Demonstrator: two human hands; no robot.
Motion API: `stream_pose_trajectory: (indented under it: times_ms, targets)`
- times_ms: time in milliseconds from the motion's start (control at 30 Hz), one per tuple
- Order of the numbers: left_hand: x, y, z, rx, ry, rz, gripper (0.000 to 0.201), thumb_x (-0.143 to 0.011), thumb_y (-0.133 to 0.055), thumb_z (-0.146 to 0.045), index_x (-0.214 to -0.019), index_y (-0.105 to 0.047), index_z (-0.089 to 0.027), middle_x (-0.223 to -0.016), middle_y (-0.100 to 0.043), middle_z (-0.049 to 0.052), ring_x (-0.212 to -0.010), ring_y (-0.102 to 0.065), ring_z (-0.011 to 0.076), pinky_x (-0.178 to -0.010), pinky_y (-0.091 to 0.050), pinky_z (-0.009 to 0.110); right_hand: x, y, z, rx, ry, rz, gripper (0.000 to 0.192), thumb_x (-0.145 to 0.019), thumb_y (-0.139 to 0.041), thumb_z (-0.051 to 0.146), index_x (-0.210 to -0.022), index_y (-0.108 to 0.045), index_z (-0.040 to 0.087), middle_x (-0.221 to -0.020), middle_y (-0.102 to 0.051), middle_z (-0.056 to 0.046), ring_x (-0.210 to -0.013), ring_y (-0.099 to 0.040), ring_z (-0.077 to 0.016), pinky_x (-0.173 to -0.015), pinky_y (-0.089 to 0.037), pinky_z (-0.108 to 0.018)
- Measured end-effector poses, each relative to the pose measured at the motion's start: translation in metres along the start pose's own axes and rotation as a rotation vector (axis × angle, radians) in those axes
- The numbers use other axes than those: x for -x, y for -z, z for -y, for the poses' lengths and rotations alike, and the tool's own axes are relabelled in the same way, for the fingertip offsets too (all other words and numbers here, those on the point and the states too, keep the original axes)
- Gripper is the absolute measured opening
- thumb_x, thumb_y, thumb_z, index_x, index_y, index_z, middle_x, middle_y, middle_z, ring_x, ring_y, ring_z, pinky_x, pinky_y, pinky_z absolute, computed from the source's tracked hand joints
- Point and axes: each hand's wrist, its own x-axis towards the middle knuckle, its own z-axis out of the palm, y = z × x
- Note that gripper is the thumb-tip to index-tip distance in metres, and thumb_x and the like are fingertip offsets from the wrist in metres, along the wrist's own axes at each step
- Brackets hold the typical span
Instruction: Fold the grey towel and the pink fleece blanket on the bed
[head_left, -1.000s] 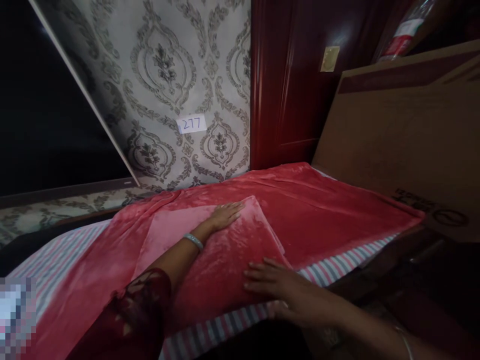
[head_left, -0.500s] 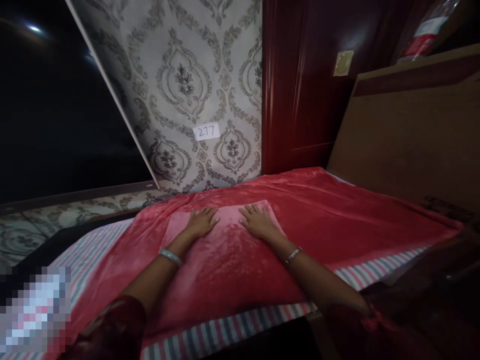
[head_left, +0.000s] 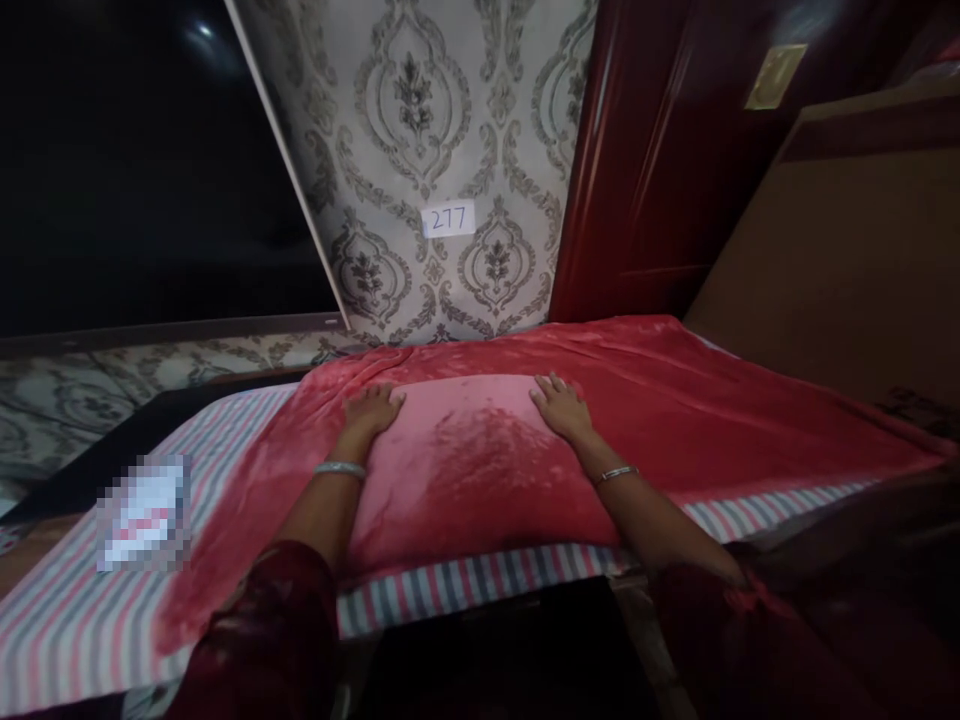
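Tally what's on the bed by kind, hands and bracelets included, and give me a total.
Hands: 2, left hand and right hand, flat on the folded cloth
Bracelets: 2, left bracelet, right bracelet
Folded red cloth: 1
Red blanket: 1
Striped sheet: 1
Total: 7

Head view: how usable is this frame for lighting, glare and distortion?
Head view: dim, the left side nearly black; a soft sheen lies on the folded red cloth between the left hand and right hand; wall edges bow from the wide lens; a pixelated patch covers part of the striped sheet.
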Motion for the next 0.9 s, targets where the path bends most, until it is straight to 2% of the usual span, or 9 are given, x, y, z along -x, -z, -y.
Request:
stream_pose_trajectory:
  times_ms: [167, 233, 333, 400, 467, 567, 700, 767, 900]
  targets:
    - [0.056, 0.014, 0.017, 0.033, -0.079, -0.325, 0.061, -0.101, -0.037, -0.038, -0.150, -0.040, -0.002, -0.154, -0.041, 0.028, -0.144, -0.037, 0.0405, -0.116, -0.028, 0.064, 0.007, 0.018, 0.011, -0.009, 0.036, -0.010, 0.058, -0.105, -0.025, 0.046, -0.158, -0.035, 0.027, -0.167, -0.023, -0.007, -0.153, -0.017, -0.0351, -0.117, -0.025, -0.062]
    - [0.101, 0.003, 0.009, 0.062, -0.309, -0.377, 0.052, -0.102, -0.034, -0.035, -0.145, -0.050, -0.010, -0.146, -0.054, 0.019, -0.135, -0.050, 0.0297, -0.116, -0.038, 0.046, 0.027, 0.021, 0.024, -0.015, 0.269, -0.071, 0.054, -0.104, -0.029, 0.038, -0.155, -0.041, 0.024, -0.166, -0.026, -0.008, -0.154, -0.016, -0.0331, -0.120, -0.022, -0.060]
    - [0.174, -0.032, -0.011, 0.105, -0.951, -0.448, 0.043, -0.100, -0.040, -0.031, -0.139, -0.056, -0.021, -0.138, -0.063, 0.011, -0.131, -0.055, 0.0262, -0.113, -0.042, 0.046, 0.073, 0.012, 0.050, -0.054, 0.822, -0.021, 0.050, -0.102, -0.036, 0.029, -0.150, -0.049, 0.027, -0.162, -0.034, -0.006, -0.152, -0.023, -0.0252, -0.123, -0.020, -0.052]
    - [0.209, -0.056, -0.024, 0.141, -1.055, -0.515, 0.042, -0.098, -0.046, -0.026, -0.138, -0.056, -0.018, -0.132, -0.066, 0.011, -0.127, -0.057, 0.0258, -0.112, -0.042, 0.046, 0.098, 0.001, 0.066, -0.050, 1.118, 0.100, 0.049, -0.101, -0.043, 0.028, -0.150, -0.048, 0.031, -0.160, -0.040, -0.003, -0.152, -0.025, -0.0222, -0.123, -0.018, -0.050]
    - [0.225, -0.075, -0.033, 0.155, -1.007, -0.587, 0.041, -0.096, -0.049, -0.021, -0.136, -0.057, -0.015, -0.130, -0.067, 0.012, -0.124, -0.058, 0.0271, -0.110, -0.042, 0.047, 0.105, -0.005, 0.074, -0.022, 1.265, 0.196, 0.050, -0.101, -0.047, 0.030, -0.151, -0.047, 0.031, -0.159, -0.041, -0.003, -0.152, -0.023, -0.0222, -0.124, -0.014, -0.049]
    - [0.227, -0.090, -0.038, 0.162, -0.921, -0.656, 0.041, -0.095, -0.050, -0.017, -0.135, -0.057, -0.015, -0.130, -0.067, 0.011, -0.122, -0.058, 0.0275, -0.106, -0.043, 0.047, 0.071, 0.004, 0.071, 0.077, 1.151, 0.197, 0.050, -0.103, -0.046, 0.033, -0.153, -0.044, 0.024, -0.162, -0.033, -0.008, -0.153, -0.019, -0.0252, -0.124, -0.010, -0.048]
    - [0.224, -0.089, -0.034, 0.187, -0.908, -0.639, 0.041, -0.093, -0.050, -0.016, -0.134, -0.059, -0.017, -0.130, -0.067, 0.011, -0.121, -0.059, 0.0266, -0.106, -0.043, 0.046, 0.001, 0.042, 0.050, 0.230, 0.417, 0.121, 0.054, -0.105, -0.041, 0.039, -0.156, -0.039, 0.020, -0.164, -0.025, -0.013, -0.153, -0.019, -0.0335, -0.121, -0.015, -0.060]
    - [0.225, -0.081, -0.035, 0.198, -0.916, -0.612, 0.042, -0.093, -0.050, -0.017, -0.133, -0.059, -0.016, -0.131, -0.066, 0.012, -0.121, -0.059, 0.0268, -0.105, -0.044, 0.046, -0.013, 0.057, 0.040, 0.231, 0.188, 0.064, 0.058, -0.105, -0.038, 0.040, -0.158, -0.035, 0.018, -0.164, -0.023, -0.017, -0.152, -0.018, -0.0376, -0.118, -0.019, -0.066]
    - [0.222, -0.066, -0.049, 0.203, -0.890, -0.577, 0.043, -0.094, -0.051, -0.025, -0.136, -0.058, -0.015, -0.135, -0.064, 0.014, -0.126, -0.056, 0.0292, -0.110, -0.041, 0.052, 0.032, 0.051, 0.036, 0.150, 0.407, -0.007, 0.058, -0.104, -0.037, 0.040, -0.158, -0.035, 0.021, -0.165, -0.023, -0.015, -0.153, -0.019, -0.0354, -0.120, -0.021, -0.060]
